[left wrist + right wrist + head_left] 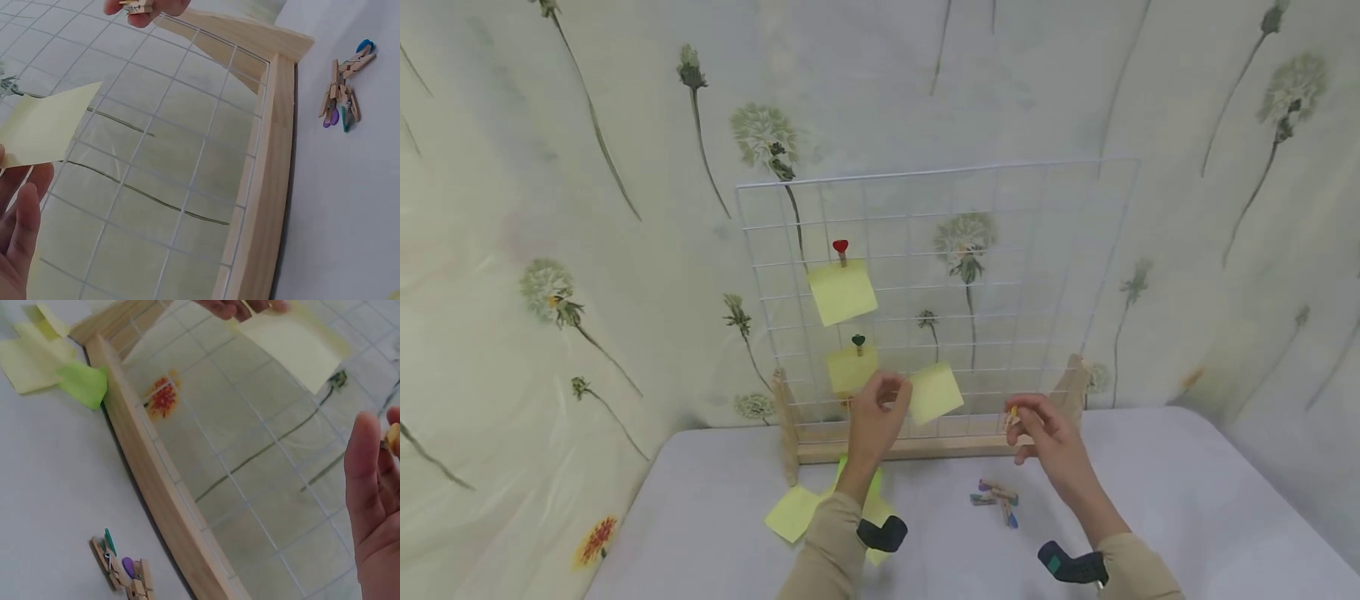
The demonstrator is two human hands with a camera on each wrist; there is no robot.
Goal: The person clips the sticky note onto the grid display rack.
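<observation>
My left hand (880,410) pinches a yellow sticky note (936,393) by its left edge, close in front of the white wire grid (910,217). My right hand (1054,442) holds a small wooden clothespin (1012,417) with a yellow top between thumb and fingers, to the right of the note. On the grid's left side, a red heart clothespin (841,248) grips one yellow note (842,293). Below it a dark green heart clothespin (859,342) grips a second note (852,369), partly behind my left hand.
A wooden base (940,447) carries the grid on the white table (715,533). Loose clothespins (341,87) with coloured tops lie in a small pile before it. Several yellow and green notes (37,365) lie on the table at left, partly under my left forearm.
</observation>
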